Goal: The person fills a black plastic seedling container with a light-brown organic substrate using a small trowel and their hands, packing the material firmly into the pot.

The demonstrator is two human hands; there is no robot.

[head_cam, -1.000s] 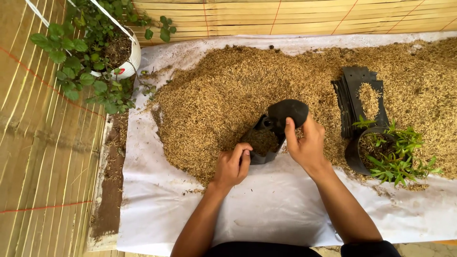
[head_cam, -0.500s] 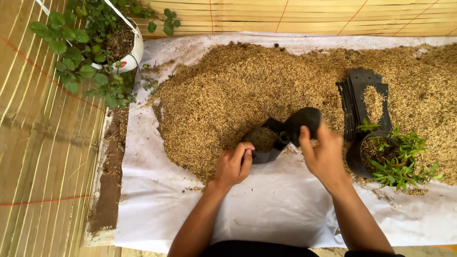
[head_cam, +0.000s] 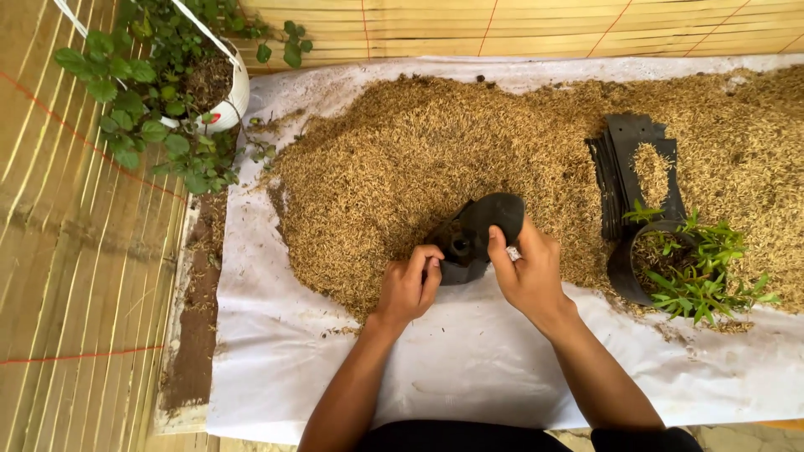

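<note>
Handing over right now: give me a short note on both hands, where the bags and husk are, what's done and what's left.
Left hand: grips the near edge of the black grow bag.
Right hand: holds the bag's right side, top folded over.
Bag sits at the near edge of the husk pile on the white sheet.
Done: one bag with a green seedling stands to the right, beside flat empty bags.
Left: the held bag has no plant; how full it is cannot be told.

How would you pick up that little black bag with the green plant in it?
Probably by the black bag itself, low on its bare left wall, coming from the left with the other hand on the far side. The seedling leans out to the right, so its thin stems and leaves stay clear of a grip there.
</note>
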